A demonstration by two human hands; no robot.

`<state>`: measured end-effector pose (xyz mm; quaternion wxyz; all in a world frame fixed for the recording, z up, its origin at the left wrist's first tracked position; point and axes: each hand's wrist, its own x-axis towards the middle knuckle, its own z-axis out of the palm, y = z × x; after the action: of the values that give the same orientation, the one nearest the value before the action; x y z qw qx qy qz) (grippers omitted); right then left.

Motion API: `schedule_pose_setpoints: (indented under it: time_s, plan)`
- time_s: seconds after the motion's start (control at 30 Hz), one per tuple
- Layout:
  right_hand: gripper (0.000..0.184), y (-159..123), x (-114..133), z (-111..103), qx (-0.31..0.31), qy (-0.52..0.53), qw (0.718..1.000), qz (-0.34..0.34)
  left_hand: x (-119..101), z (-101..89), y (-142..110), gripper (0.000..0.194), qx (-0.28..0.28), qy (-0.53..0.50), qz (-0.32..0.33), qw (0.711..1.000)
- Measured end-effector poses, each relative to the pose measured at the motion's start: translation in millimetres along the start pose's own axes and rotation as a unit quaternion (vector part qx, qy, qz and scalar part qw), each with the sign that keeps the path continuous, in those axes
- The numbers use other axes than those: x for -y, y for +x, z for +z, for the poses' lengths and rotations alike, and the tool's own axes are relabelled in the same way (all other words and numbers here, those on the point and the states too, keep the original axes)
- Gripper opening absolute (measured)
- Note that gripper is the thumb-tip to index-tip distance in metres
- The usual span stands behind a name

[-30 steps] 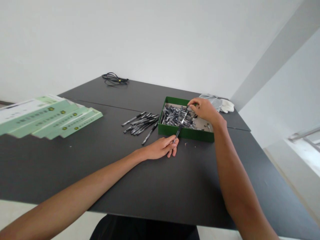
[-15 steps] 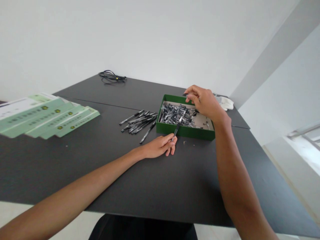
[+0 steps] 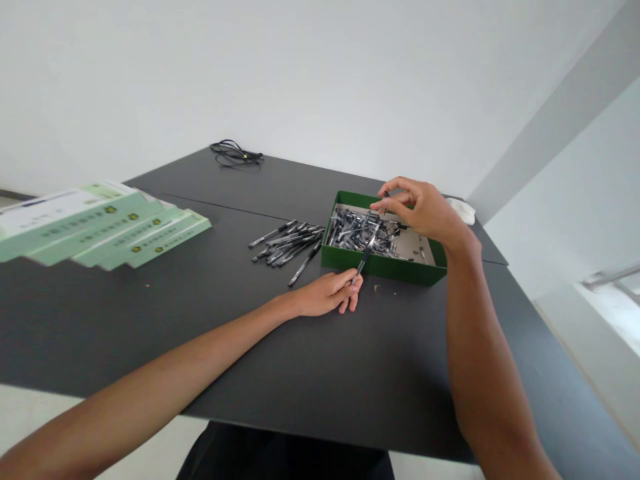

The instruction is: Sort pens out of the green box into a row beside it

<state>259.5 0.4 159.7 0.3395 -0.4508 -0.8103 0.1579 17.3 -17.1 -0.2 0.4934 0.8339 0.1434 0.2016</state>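
Observation:
My left hand (image 3: 334,293) rests on the table just in front of the box, its fingers closed round a pen (image 3: 364,259) with a black grip. The pen points up and away, over the near rim of the green box (image 3: 385,268). Inside the box lies a jumble of clear and black pen parts (image 3: 350,227). Above the box, my right hand (image 3: 407,203) pinches a small black pen part, mostly hidden by the fingers; its exact kind is unclear. Several pens (image 3: 287,245) lie in a loose pile left of the box.
Fanned green-and-white printed sheets or booklets (image 3: 120,227) are at the left. A coiled black cable (image 3: 235,153) lies near the wall at the back. Behind my right wrist is a white crumpled item (image 3: 463,211). The dark table (image 3: 320,373) has a seam across it.
My right hand has turned a little and come slightly lower over the box, still pinching the small black part. My left hand keeps the pen in place. The whole view has shifted slightly.

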Motion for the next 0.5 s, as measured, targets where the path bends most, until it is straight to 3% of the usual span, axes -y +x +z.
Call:
schedule_pose_setpoints:
  time_s: [0.2, 0.5]
  plan:
    - [0.018, 0.7, -3.5, -5.6, 0.014, -0.023, 0.999, -0.021, -1.2, 0.8, -0.4, 0.038, -0.005, -0.005, -0.001, 1.000]
    - [0.029, -4.0, 1.4, -6.8, 0.111, 0.060, 0.992, 0.025, 3.2, 1.7, 1.2, 0.036, 0.003, -0.011, -0.006, 1.000]
